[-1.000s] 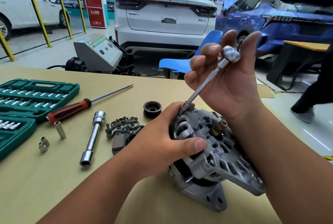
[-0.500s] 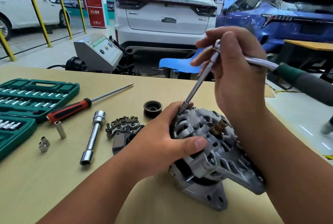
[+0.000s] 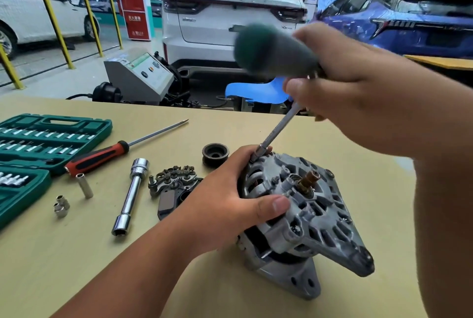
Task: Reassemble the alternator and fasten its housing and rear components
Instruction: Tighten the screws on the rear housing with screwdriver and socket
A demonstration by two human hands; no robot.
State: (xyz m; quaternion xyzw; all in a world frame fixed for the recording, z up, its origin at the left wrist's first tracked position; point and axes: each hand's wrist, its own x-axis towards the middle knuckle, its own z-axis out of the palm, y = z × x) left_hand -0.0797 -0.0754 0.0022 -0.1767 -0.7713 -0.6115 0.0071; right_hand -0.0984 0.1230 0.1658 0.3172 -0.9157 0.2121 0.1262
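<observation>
The grey alternator (image 3: pixel 314 218) stands tilted on the tan table, its shaft end (image 3: pixel 309 181) pointing up and right. My left hand (image 3: pixel 230 197) grips its left side, thumb laid across the housing. My right hand (image 3: pixel 353 87) holds the head of a ratchet wrench; its green handle (image 3: pixel 271 51) is blurred and points left. A thin extension bar (image 3: pixel 277 128) runs from the ratchet head down to a bolt on the housing's upper left rim, beside my left fingertips.
Left of the alternator lie a rectifier plate (image 3: pixel 174 179), a black pulley (image 3: pixel 215 154), a long chrome socket (image 3: pixel 130 195), a red-handled screwdriver (image 3: pixel 112 152), small loose sockets (image 3: pixel 61 206) and an open green socket case (image 3: pixel 38 146). Parked cars stand beyond the table.
The ratchet handle has swung round from the right side to the left. My right hand shifted its grip on the ratchet head. My left hand and the alternator stayed put.
</observation>
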